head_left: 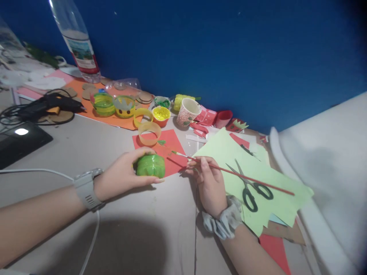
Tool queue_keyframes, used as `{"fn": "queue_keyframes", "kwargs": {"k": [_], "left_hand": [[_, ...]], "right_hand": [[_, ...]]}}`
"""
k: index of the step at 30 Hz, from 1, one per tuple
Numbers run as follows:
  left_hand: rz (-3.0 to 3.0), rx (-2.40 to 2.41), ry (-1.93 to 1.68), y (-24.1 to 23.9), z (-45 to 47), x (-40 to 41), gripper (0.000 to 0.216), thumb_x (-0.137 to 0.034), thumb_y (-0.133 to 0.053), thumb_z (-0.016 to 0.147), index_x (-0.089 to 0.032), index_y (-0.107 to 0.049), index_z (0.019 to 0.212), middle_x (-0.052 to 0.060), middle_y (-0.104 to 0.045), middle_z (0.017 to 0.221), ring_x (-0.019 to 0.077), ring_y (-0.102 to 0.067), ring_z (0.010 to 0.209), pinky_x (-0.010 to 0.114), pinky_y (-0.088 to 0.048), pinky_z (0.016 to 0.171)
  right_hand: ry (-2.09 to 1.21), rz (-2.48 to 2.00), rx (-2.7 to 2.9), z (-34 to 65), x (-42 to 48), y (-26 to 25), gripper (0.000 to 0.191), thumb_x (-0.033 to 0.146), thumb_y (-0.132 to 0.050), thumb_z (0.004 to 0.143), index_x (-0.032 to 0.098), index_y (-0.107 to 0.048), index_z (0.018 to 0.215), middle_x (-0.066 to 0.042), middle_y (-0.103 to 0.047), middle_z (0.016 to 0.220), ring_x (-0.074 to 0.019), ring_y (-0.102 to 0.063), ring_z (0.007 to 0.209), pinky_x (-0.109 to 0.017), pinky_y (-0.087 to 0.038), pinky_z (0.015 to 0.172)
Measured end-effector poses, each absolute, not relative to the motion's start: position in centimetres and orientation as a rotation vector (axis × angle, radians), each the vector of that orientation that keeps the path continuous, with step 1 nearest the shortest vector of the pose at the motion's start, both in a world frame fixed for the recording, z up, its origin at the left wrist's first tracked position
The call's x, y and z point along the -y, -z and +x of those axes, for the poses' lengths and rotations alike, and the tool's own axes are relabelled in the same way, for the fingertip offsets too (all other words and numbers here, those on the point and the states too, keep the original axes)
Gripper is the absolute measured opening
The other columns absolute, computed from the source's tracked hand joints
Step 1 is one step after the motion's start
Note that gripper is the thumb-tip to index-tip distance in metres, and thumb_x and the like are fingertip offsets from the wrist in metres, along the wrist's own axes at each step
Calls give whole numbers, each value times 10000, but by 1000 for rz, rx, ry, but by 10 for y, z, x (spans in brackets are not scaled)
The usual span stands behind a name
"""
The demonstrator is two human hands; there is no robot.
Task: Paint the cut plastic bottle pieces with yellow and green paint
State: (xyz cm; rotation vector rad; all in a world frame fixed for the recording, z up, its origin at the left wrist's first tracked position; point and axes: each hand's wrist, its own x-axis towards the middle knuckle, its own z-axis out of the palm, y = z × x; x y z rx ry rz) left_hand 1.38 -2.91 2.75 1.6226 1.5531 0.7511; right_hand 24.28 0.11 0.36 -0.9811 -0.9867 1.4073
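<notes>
My left hand (126,172) is wrapped round a green-painted bottle bottom (151,165) lying on its side at the near edge of a red paper sheet (176,151). In my right hand (210,183) is a long red-handled paintbrush (246,177), pinched near its bristle end. Its green-tipped bristles point left, a short way from the bottle bottom and apart from it. A dab of green paint (161,142) lies on the red sheet. Two yellowish rings (149,133) stand just behind, beside a small orange cup of yellow paint (161,114).
Scissors (249,187) lie on pale green paper (275,179) at the right. A patterned paper cup (187,112) is tipped near the blue wall. At left are a glue gun (57,102), painted bottle pieces (124,107) and a tall plastic bottle (78,46). A white cable (93,240) crosses under my left wrist.
</notes>
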Motion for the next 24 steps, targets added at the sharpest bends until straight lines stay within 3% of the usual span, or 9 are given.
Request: {"fn": "queue_keyframes", "kwargs": {"k": [3,7,13,20,24], "left_hand": [[1588,-1513,-749,-28,13,27,640,-557,-770,650,-176,-620,1142,69,-694,1081,286,-662,977,383,-566,863],[1509,-1459,-773,-28,11,26,629,-540,-773,660,-180,-615,1151,67,-697,1092,286,-666,992,376,-580,848],[1503,-1452,-773,-25,8,24,622,-528,-772,675,-181,-611,1166,78,-686,1162,306,-641,1084,413,-554,931],[1514,-1487,-753,-26,9,24,658,-566,-755,681,-187,-603,1197,106,-673,1233,342,-626,1140,464,-538,974],[1505,-1516,-734,-28,10,24,706,-565,-757,678,-176,-573,1238,124,-666,1246,335,-640,1118,478,-522,995]], "right_hand": [[-1349,-1083,1092,235,-9,-7,191,395,-640,902,204,-642,899,-1,-704,797,-106,-668,668,-229,-577,654],[-1264,-1125,1198,219,-41,-11,230,406,-668,870,201,-600,791,44,-626,628,-85,-606,581,-189,-519,609],[-1270,-1111,1199,201,-75,4,397,539,-511,904,176,-625,791,11,-610,584,-136,-614,566,-271,-547,612],[-1220,-1155,1338,207,-75,11,365,503,-566,898,180,-618,738,6,-631,591,-135,-618,601,-254,-511,642],[-1202,-1159,1356,207,-76,9,379,495,-508,934,184,-613,743,21,-608,561,-124,-588,566,-242,-488,617]]}}
